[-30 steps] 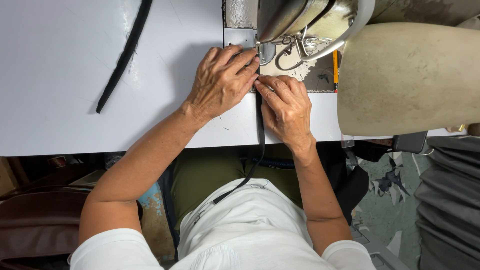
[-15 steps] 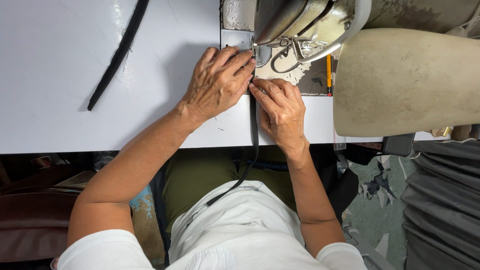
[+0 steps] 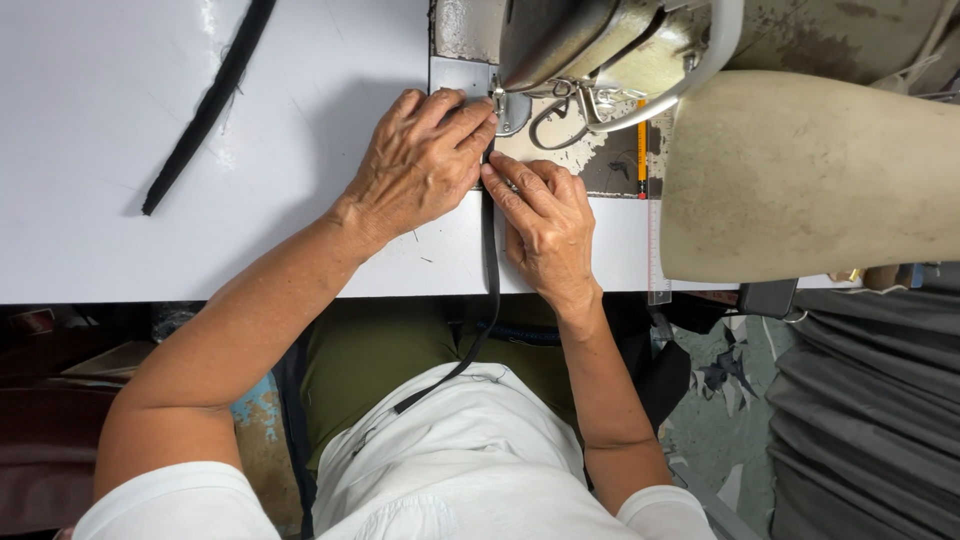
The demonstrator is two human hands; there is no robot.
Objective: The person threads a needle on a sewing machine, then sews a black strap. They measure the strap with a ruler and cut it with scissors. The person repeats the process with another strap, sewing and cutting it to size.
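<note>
Head view shows the left hand and right hand, fingers pressed flat and close together on either side of the black strap, sitting slightly higher in frame than a second ago, the strap fed further toward the sewing machine foot.

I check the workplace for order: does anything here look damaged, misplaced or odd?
The machine bed by the needle has worn, flaking paint. A second black strip lies diagonally, apart on the white table. Fabric scraps lie on the floor.
</note>
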